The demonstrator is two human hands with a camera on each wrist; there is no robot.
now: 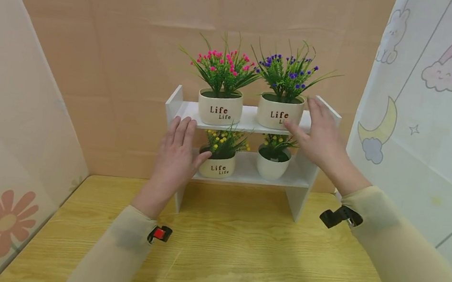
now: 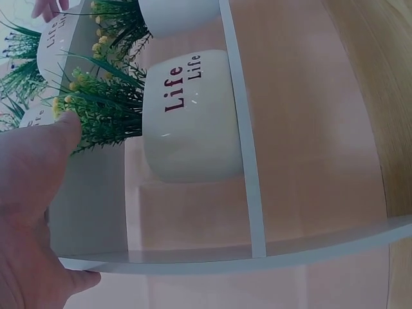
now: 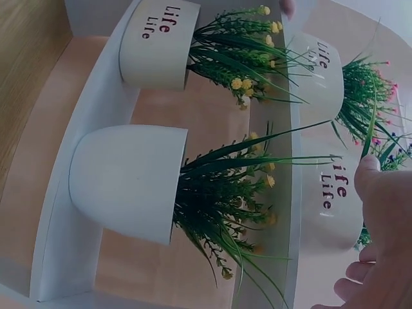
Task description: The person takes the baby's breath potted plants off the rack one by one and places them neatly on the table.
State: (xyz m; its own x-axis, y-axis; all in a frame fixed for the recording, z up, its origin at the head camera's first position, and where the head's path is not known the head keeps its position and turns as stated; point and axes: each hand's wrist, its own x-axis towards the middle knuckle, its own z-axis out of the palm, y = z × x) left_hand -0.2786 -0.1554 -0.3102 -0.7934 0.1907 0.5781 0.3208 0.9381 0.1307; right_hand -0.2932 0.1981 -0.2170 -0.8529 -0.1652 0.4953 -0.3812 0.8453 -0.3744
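Note:
A white two-tier shelf (image 1: 242, 177) carries flower pots on both tiers. My right hand (image 1: 324, 135) is at the right of the cream "Life" pot (image 1: 269, 111) with purple flowers, on the top tier. Its thumb lies across the pot's front corner; whether it touches is unclear. Beside that stands a cream pot (image 1: 219, 106) with pink flowers. My left hand (image 1: 176, 153) is at the shelf's left side, fingers straight, holding nothing. Its thumb (image 2: 67, 132) is near the lower cream pot (image 2: 193, 129) with yellow flowers. A plain white pot (image 3: 129, 183) with yellow flowers shares the lower tier.
The shelf stands at the back of a wooden table (image 1: 232, 248), against a peach backdrop (image 1: 134, 51). A patterned white panel (image 1: 436, 156) flanks the right, and another panel (image 1: 9, 106) with a flower print the left.

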